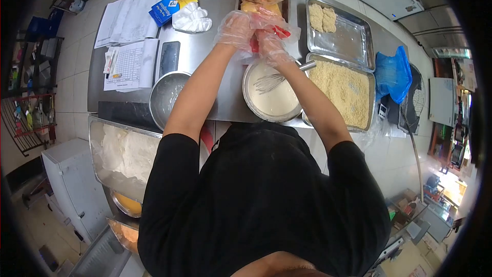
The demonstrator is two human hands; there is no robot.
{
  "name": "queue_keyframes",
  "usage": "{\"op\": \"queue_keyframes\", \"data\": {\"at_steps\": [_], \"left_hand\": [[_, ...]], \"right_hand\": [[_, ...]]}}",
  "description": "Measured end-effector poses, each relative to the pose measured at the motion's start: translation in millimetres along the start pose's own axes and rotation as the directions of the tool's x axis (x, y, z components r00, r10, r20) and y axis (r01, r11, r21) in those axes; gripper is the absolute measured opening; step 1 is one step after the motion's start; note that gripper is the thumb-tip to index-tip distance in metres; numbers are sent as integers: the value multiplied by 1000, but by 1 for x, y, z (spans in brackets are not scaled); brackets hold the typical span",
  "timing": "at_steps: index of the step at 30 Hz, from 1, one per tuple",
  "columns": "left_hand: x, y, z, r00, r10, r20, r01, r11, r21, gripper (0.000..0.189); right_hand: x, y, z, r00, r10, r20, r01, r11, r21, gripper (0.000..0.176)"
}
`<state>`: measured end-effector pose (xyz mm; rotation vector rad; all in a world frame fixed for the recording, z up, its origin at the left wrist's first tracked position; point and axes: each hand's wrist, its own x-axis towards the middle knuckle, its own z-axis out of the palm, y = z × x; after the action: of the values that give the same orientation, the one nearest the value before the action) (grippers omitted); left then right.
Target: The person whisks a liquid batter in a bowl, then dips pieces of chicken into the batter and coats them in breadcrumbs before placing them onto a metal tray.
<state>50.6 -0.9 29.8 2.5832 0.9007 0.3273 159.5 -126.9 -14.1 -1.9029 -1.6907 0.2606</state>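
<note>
Both my hands wear loose clear plastic gloves. My left hand (237,29) is closed at the left side of a clear plastic bag with red print (281,32). My right hand (271,47) grips the same bag from the near side; its fingertips are partly hidden by glove and plastic. Just beyond, a metal tray (285,6) holds bagged yellow-orange food pieces (262,7). Below my right hand stands a bowl of creamy white batter (271,101), with a wire whisk (270,82) lying in it, its handle reaching under my right forearm.
A tray of crumbs (348,90) and a tray with two crumbed pieces (353,38) lie right. A metal bowl (163,97), phone (169,57), papers (134,61) and blue-yellow box (171,7) lie left. A flour tub (97,166) stands near left; a blue bag (392,74) far right.
</note>
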Motion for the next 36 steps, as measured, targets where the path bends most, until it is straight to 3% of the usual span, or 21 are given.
{"op": "queue_keyframes", "data": {"at_steps": [2,4,5,6,7,11,13,14,16,17,19,23,25,27,29,33,35,36], "left_hand": [[4,0,-1,998,36,-51,-36,999,-3,29],[6,0,-6,999,13,-36,-11,999,43,24],[7,0,-8,999,17,-34,-15,999,43,24],[9,0,-8,998,39,-39,-37,998,60,23],[10,0,-8,997,62,-46,-58,995,76,22],[15,6,-22,994,96,-55,-99,994,-43,25],[19,7,-26,989,122,-82,-128,989,-77,25],[19,6,-28,989,125,-82,-131,989,-75,25],[21,3,-35,992,116,-49,-124,971,-205,25],[23,2,-38,992,117,-49,-125,971,-202,25],[28,0,-42,993,111,-32,-115,965,-235,27],[39,7,-59,994,81,67,-56,947,-315,32],[43,9,-64,980,-3,199,98,877,-470,38],[47,11,-67,966,-34,258,166,846,-507,39],[50,13,-76,948,-64,311,231,812,-537,41],[38,28,-121,957,-24,290,190,807,-559,36],[29,34,-143,966,-30,257,171,819,-548,32],[21,39,-157,981,44,188,122,612,-781,30]], "right_hand": [[13,3,3,995,87,52,-89,996,21,28],[24,-2,-3,928,202,314,-174,978,-115,37],[26,-7,-3,928,206,312,-178,977,-115,37],[27,-7,2,990,106,90,-101,994,-49,37],[28,-6,5,990,8,-143,-9,1000,-5,38],[46,10,17,967,47,-251,-83,987,-135,38],[56,-13,-8,936,343,-77,-347,936,-54,40],[60,-10,-5,936,343,-80,-348,936,-52,40],[70,-3,-1,980,182,80,-115,848,-517,41],[72,3,-2,980,182,78,-116,849,-515,41],[75,-28,-44,894,292,341,-63,834,-549,47],[85,-26,-71,839,246,485,-87,941,-327,49],[80,-30,-77,861,205,465,-65,952,-300,46],[77,-36,-85,882,163,443,-42,962,-271,42],[81,-46,-101,771,250,586,-13,926,-377,33],[68,-90,-148,853,174,492,37,921,-388,28],[65,-93,-158,952,37,305,32,976,-216,26],[65,-97,-167,949,43,312,24,977,-210,26]]}}
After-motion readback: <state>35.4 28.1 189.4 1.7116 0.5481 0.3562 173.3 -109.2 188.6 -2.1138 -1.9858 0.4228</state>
